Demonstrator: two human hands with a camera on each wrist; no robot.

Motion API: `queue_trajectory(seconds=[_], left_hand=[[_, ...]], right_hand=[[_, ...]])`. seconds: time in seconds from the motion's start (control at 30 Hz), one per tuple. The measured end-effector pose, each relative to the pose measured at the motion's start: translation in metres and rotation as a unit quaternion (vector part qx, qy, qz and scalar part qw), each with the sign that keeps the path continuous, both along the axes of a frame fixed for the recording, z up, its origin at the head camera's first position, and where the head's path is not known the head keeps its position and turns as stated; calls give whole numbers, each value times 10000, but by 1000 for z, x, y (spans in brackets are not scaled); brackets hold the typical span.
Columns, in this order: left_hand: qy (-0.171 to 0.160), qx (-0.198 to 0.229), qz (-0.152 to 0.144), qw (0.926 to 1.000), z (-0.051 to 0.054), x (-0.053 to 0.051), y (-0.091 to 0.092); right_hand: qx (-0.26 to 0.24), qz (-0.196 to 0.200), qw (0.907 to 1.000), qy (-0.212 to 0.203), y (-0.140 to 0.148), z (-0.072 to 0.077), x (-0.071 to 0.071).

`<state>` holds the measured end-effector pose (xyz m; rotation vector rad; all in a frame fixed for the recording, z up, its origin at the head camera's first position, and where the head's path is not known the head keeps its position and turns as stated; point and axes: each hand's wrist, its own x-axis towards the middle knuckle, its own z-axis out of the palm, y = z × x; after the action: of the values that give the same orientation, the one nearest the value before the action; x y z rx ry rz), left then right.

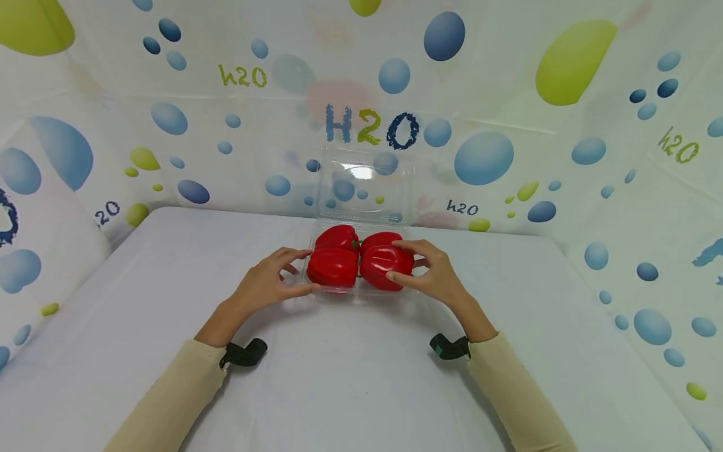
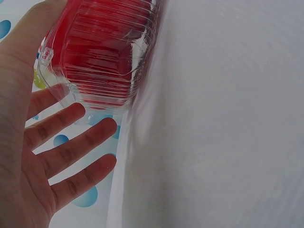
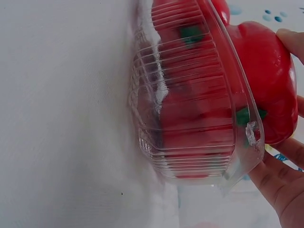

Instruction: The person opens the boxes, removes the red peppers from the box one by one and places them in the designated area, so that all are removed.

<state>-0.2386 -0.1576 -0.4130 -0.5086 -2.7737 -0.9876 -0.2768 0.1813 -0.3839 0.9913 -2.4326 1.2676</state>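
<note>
A clear plastic clamshell container [image 1: 339, 290] sits at the back of the table with several red bell peppers [image 1: 332, 268] inside. Its transparent lid [image 1: 364, 188] stands raised behind it. My left hand [image 1: 270, 279] holds the container's left side between thumb and index finger; its other fingers spread free in the left wrist view. On the right, my right hand [image 1: 432, 270] grips the front right bell pepper [image 1: 386, 267], thumb in front and fingers behind. That pepper [image 3: 268, 76] sits partly above the container rim in the right wrist view. Green stems show between the peppers.
A white cloth covers the table [image 1: 361, 376]. Behind it hangs a white curtain [image 1: 214, 125] printed with blue and green drops and H2O lettering. Dark wrist-worn devices [image 1: 244, 353] sit at both cuffs.
</note>
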Motion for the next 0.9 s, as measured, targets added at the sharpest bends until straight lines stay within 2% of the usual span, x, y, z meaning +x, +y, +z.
queue_trajectory(seconds=[0.23,0.53,0.77,0.9], left_hand=[[16,-3,-5,10000,0,0,0],[-12,-18,34,10000,0,1,1],[13,-7,4,10000,0,2,1],[27,-14,6,10000,0,1,1]], right_hand=[[-102,102,9997,187,-1,2,1],[-194,170,9996,150,-1,4,3],[-61,61,9999,122,-13,38,34],[-80,104,9998,145,-10,25,22]])
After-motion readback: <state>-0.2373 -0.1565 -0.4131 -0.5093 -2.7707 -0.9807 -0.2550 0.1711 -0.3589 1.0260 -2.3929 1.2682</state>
